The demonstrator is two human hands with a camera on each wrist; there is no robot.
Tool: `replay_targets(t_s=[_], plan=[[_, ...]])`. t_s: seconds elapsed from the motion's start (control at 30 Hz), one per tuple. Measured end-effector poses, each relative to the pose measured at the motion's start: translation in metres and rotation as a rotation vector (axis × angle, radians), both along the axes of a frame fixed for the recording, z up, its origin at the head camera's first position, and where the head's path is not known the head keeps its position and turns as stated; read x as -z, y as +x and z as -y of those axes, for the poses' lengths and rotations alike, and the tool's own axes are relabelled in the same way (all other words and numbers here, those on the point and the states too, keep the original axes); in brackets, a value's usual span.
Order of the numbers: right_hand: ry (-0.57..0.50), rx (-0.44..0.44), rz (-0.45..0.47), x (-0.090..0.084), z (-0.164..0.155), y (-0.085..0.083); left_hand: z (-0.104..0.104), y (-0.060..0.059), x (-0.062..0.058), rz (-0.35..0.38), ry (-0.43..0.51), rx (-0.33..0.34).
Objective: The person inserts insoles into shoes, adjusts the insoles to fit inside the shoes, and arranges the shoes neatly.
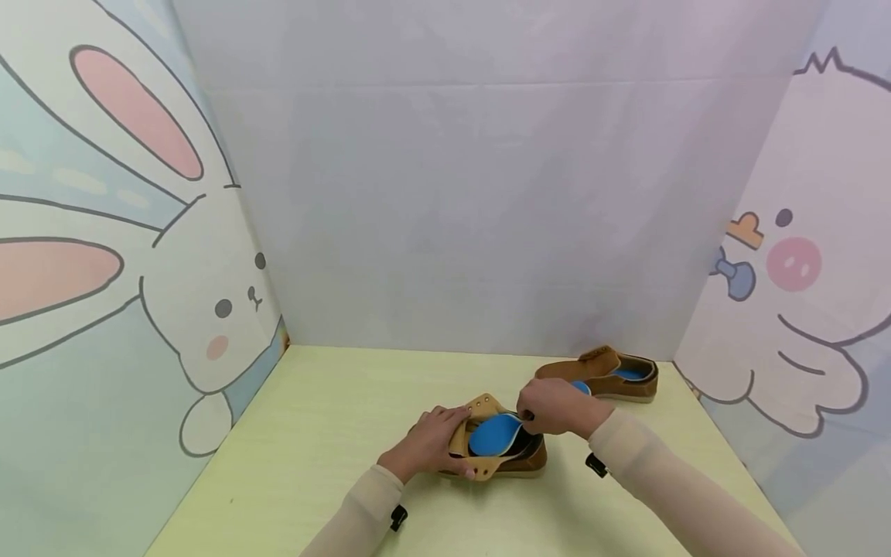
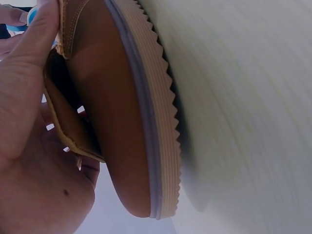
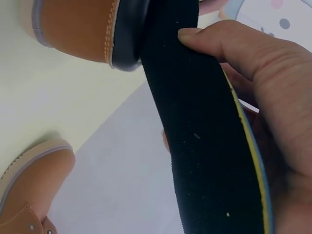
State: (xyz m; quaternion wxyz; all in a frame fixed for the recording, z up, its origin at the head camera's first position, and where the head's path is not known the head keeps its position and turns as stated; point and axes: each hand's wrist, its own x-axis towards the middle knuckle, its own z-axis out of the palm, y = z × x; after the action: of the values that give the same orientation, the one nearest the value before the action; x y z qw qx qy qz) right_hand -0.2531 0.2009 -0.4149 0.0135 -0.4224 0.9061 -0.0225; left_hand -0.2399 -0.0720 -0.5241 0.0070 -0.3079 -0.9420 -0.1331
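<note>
A bunny picture (image 1: 209,309) is on the left wall. On the yellow desk (image 1: 313,433) sits a brown shoe (image 1: 518,456). The left hand (image 1: 425,445) holds it by the side, with its fingers (image 2: 29,44) curled round the shoe's flap. The right hand (image 1: 557,406) pinches a blue insole (image 1: 494,433) that sticks up out of this shoe; its underside is black. A second brown shoe (image 1: 612,375) lies just behind the right hand, near the back wall. A chick picture (image 1: 800,309) is on the right wall.
</note>
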Motion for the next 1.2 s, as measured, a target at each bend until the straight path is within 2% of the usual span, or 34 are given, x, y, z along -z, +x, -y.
replay_targets(t_s=[0.43, 0.7, 1.2], plan=[[0.027, 0.039, -0.002, 0.015, 0.008, -0.002, 0.0, -0.001, 0.0, 0.012, -0.006, -0.011], [0.051, 0.022, -0.052, 0.026, 0.016, -0.003, 0.0, -0.001, 0.003, 0.013, -0.009, -0.012], [0.045, -0.009, -0.098, 0.034, 0.03, -0.003, 0.0, -0.001, 0.002, 0.031, -0.004, -0.015]])
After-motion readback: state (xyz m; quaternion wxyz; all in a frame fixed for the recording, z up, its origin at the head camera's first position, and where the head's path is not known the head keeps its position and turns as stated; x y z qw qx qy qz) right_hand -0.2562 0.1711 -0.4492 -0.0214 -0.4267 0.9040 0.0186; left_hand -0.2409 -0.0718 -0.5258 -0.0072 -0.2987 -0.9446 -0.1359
